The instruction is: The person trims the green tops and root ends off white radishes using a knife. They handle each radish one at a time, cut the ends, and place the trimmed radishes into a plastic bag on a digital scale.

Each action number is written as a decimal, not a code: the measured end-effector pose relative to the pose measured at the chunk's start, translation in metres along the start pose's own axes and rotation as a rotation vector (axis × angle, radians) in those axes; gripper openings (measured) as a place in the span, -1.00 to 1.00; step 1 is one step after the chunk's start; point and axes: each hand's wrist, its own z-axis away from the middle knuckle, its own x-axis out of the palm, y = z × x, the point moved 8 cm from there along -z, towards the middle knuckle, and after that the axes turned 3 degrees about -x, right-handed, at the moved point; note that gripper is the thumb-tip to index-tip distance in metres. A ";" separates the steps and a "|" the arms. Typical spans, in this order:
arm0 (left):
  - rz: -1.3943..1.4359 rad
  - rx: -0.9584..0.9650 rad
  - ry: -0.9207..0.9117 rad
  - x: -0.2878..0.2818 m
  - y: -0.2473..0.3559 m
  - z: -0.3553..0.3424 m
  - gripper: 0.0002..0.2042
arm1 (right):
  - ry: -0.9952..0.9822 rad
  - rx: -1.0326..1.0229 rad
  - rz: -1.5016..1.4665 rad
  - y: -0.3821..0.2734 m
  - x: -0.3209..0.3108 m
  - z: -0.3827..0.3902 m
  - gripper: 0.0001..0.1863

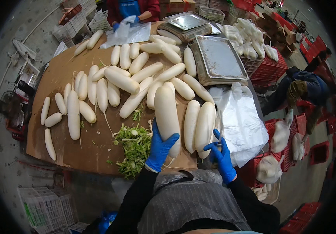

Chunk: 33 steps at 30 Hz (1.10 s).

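Note:
My left hand (161, 146), in a blue glove, grips a large white daikon radish (167, 115) near its lower end. The radish is lifted and tilted, its thin root trailing below the glove. My right hand (222, 158), also blue-gloved, is closed with the thumb near the forefinger, on something small and greyish that I cannot make out. It is beside two more daikons (205, 128) lying side by side at the table's near edge. Left of my left hand lies a heap of cut green leaf stalks (134, 150).
Many daikons (122, 80) cover the cardboard-topped table (105, 146). Scales with metal trays (221, 57) stand at the right, above a stack of white plastic bags (240, 123). Across the table a person's gloved hands handle a clear bag (126, 33). Red crates (269, 66) and another person are at the right.

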 end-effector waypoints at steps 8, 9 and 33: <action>-0.233 0.218 0.168 -0.046 0.044 0.013 -0.08 | -0.242 -0.151 0.231 0.044 0.123 -0.029 -0.06; -0.274 0.232 0.187 -0.053 0.046 0.016 -0.09 | -0.194 -0.205 0.296 0.058 0.132 -0.044 -0.07; 0.321 -0.473 -0.141 0.056 -0.071 -0.044 -0.54 | 0.269 -0.350 0.454 0.013 -0.049 0.001 -0.37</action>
